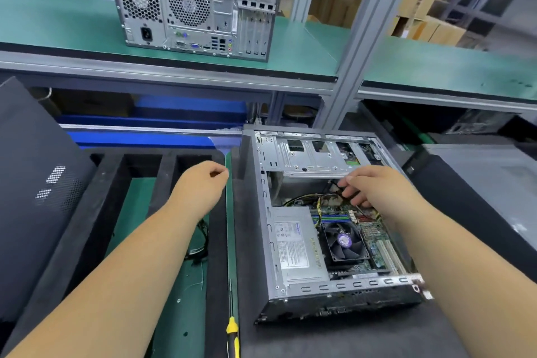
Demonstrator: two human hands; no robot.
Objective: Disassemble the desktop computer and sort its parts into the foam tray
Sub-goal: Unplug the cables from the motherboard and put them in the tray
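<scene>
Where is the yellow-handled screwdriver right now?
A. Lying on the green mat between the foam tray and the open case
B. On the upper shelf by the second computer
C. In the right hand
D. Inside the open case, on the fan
A: the screwdriver lies untouched on the green mat, left of the open case, while the right hand reaches in among the cables.

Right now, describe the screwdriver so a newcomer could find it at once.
Start at the open computer case lying on its side in front of the person. Just past its left edge, a narrow strip of green mat runs between the case's black pad and the foam tray. The screwdriver lies along that strip, the only yellow-and-black handled tool there.
</scene>
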